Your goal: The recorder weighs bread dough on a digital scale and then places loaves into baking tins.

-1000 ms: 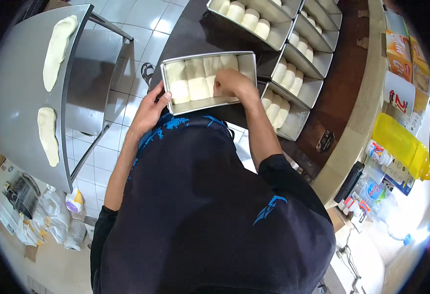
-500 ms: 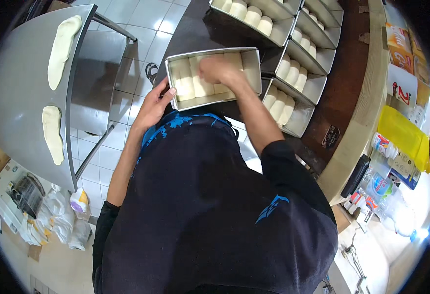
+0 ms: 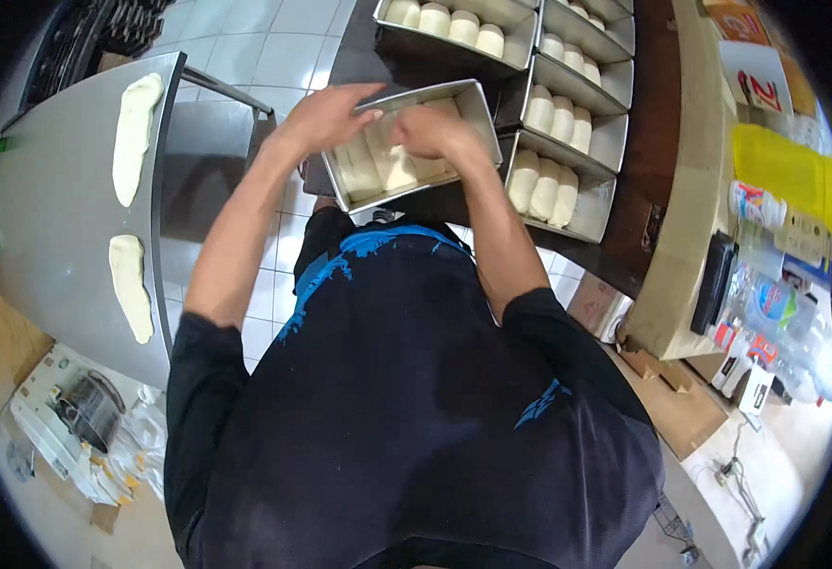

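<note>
A rectangular metal loaf pan (image 3: 476, 109) sits tilted in front of me at the dark table's edge, with several pale dough rolls (image 3: 363, 163) side by side inside. My right hand (image 3: 430, 131) is closed into a fist within the pan, knuckles against the dough; its curled fingers show nothing held. Above the pan's far left rim, my left hand (image 3: 329, 118) is open, fingers stretched out and thumb apart, holding nothing. Whether it touches the rim cannot be made out.
More loaf pans (image 3: 589, 211) with dough rolls stand in rows on the dark table (image 3: 359, 66). To my left, a steel table (image 3: 65, 190) bears two long flattened dough strips (image 3: 138, 142). A wooden ledge (image 3: 674, 228) with packages and bottles runs along the right.
My left hand has let go of the pan's left side and moved up and right over its far rim. The pan has turned slightly. My right hand stays over the dough.
</note>
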A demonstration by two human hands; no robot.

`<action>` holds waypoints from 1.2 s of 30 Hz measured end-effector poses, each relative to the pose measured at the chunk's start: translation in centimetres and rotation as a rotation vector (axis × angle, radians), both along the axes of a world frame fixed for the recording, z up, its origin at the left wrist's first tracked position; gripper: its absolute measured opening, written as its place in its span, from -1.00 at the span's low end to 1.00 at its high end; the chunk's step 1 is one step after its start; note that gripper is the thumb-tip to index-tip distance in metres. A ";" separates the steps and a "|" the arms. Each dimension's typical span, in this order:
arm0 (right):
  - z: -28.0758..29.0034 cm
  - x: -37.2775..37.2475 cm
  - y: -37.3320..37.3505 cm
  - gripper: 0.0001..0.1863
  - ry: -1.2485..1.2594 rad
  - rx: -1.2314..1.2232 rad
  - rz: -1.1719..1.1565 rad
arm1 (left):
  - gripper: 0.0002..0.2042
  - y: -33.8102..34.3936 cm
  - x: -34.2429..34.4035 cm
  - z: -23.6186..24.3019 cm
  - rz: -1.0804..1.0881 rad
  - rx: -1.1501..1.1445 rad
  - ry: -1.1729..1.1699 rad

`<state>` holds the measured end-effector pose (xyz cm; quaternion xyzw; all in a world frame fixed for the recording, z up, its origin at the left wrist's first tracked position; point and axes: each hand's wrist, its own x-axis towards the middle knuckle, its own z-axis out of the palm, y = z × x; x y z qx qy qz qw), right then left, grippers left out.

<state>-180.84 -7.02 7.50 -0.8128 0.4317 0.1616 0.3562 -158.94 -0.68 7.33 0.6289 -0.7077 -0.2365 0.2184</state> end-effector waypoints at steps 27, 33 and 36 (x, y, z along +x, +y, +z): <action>-3.0 8.1 -4.6 -0.73 0.107 -0.045 0.181 | -0.58 26.3 -0.3 -12.4 0.803 0.516 0.836; -2.0 5.8 -4.0 -0.73 0.082 -0.133 0.130 | -0.69 39.2 -0.8 -16.8 0.794 0.684 0.916; -1.6 5.4 -3.5 -0.74 0.105 -0.118 0.144 | -0.71 42.5 -2.3 -13.1 0.718 0.980 0.485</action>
